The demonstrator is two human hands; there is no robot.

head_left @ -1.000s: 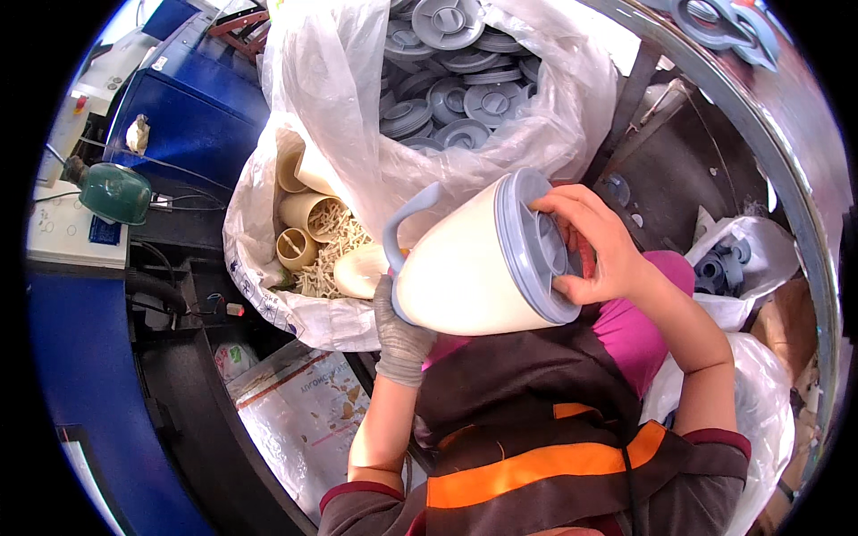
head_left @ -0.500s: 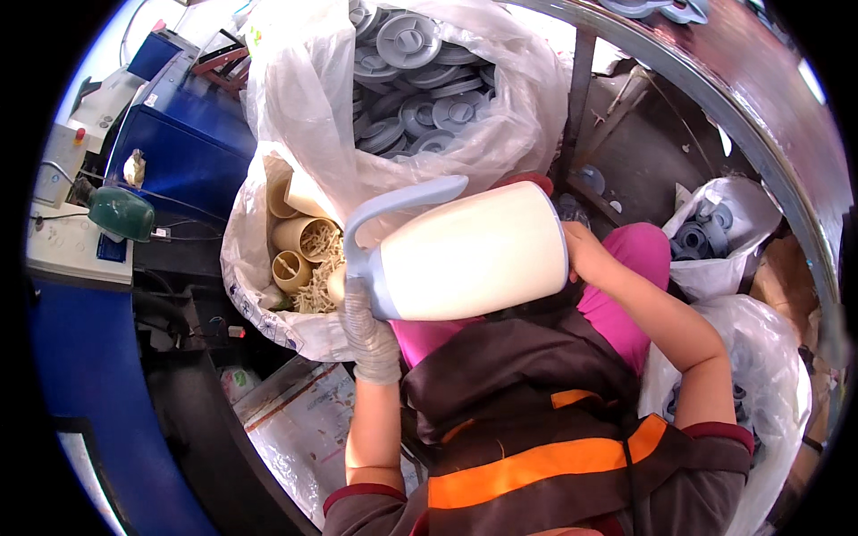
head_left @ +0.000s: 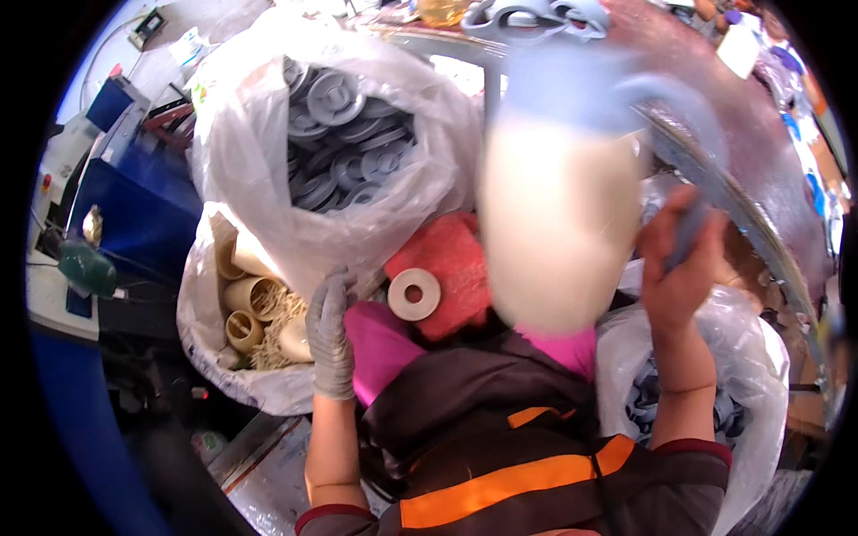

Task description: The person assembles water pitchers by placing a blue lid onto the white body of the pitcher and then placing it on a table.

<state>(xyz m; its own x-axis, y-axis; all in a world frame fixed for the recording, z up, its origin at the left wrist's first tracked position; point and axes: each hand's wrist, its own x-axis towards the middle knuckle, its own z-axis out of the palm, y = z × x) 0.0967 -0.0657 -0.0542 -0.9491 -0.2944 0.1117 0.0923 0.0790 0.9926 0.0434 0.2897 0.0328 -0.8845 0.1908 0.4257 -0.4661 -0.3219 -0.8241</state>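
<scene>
A cream pitcher (head_left: 561,223) with a grey-blue top and curved handle stands upright in the air before me, smeared by motion. My right hand (head_left: 679,255) is closed round the lower part of its handle. My left hand (head_left: 332,338), in a pale glove, is raised beside my knee with its fingers stretched upward. Nothing shows in it, and it is apart from the pitcher. Between the left hand and the pitcher lies a red block (head_left: 447,259), with a cream ring (head_left: 414,295) on its near side.
A clear bag of grey round lids (head_left: 335,98) stands ahead. Left of my knee, another sack holds cream cylinders (head_left: 243,330) and shavings. A bag of grey-blue parts (head_left: 648,402) sits at my right. The metal-edged table (head_left: 742,192) curves round the right, with grey-blue parts (head_left: 536,18) on it.
The pitcher has gone from lying sideways between both hands to upright at the right. My left hand has let go; my right has shifted from its base to the handle. The view has turned right.
</scene>
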